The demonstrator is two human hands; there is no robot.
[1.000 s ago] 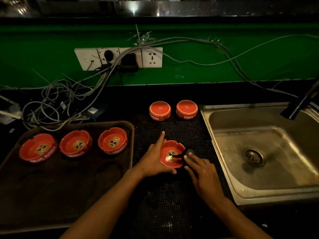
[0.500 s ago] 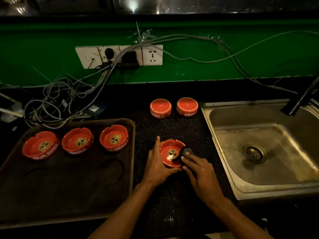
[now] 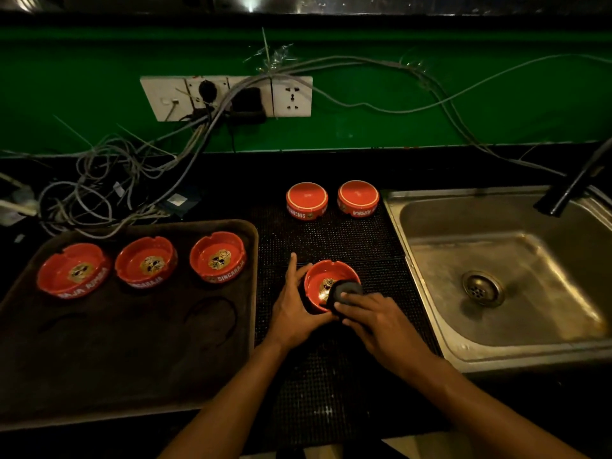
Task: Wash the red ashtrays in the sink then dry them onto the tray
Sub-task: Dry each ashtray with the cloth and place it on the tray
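Wiping upright red ashtray on tabletop mat, just left of sink. Left hand cupping its left wall, steadying; right hand pressing dark cloth pad into bowl. Likely rigid, glazed, slick if wet, chippable; gripping across rim notches probably safest.

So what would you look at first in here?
Bright red ashtrays against the dark counter: three in a row on the tray at left, two upside down at the back. In the middle, the left hand steadies one ashtray while the right hand presses a dark pad into it.
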